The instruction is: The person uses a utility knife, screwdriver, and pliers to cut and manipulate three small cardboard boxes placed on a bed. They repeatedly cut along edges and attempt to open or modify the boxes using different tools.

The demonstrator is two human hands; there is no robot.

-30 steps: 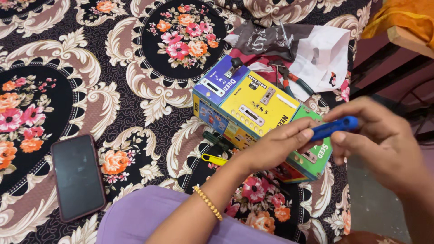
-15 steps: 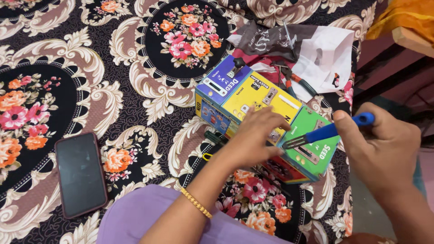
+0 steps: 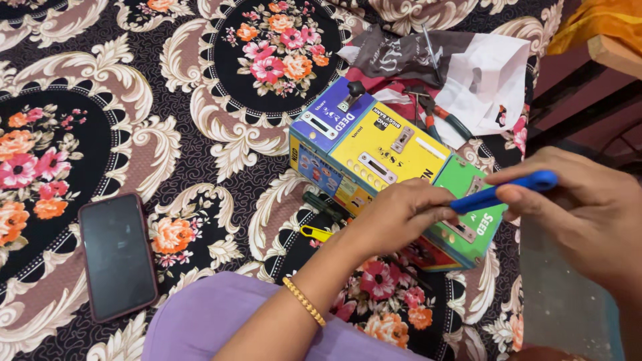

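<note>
Floral bedcover below: right hand pinches blue-handled tool, its long axis slanting down-left into left hand, closed on its tip above the coin box.

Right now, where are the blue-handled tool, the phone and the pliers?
blue-handled tool (image 3: 505,192): head view, middle of the blue handle, between both hands.
phone (image 3: 118,255): head view, centre of the dark screen.
pliers (image 3: 447,120): head view, on one handle beside the box.
</note>
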